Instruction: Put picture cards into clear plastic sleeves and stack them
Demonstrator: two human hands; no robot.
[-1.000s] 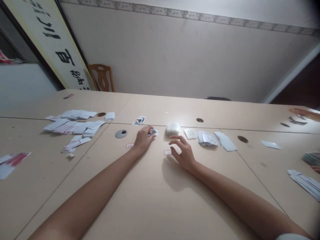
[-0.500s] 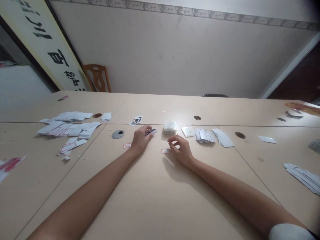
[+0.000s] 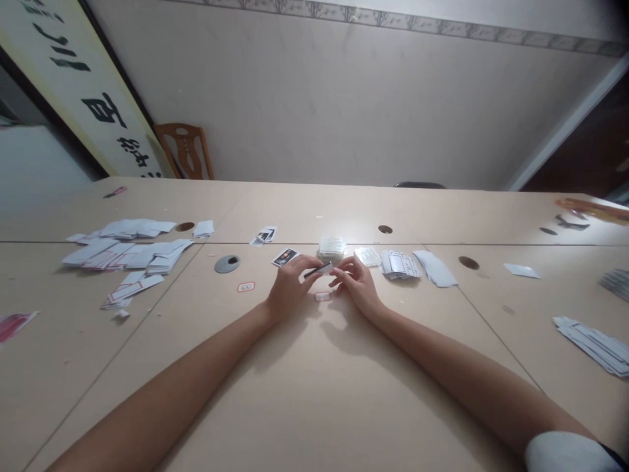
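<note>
My left hand [image 3: 291, 283] pinches a small dark-and-white card [image 3: 319, 269] above the table. At the card's right end are the curled fingertips of my right hand [image 3: 358, 287], which seem to grip it too. A dark printed card [image 3: 285, 257] lies just beyond my left hand, with a few more picture cards [image 3: 264, 235] farther back. Behind my fingers stands a stack of clear-looking packs [image 3: 332, 247], and a flat pack [image 3: 367, 256] lies to its right. Below the held card is a red-bordered label [image 3: 322, 297]; a similar label [image 3: 246, 286] lies left of my left hand.
Piles of white paper pieces [image 3: 125, 252] cover the table's left side. On the right are a printed stack [image 3: 400, 265], white strips [image 3: 435, 269] and more strips [image 3: 592, 346]. A grey cable cap [image 3: 227, 264] and an open cable hole [image 3: 468, 263] interrupt the tabletop.
My left hand has moved right with a card in its fingers, meeting my right hand. The printed card beyond my left hand is now visible on the table.
</note>
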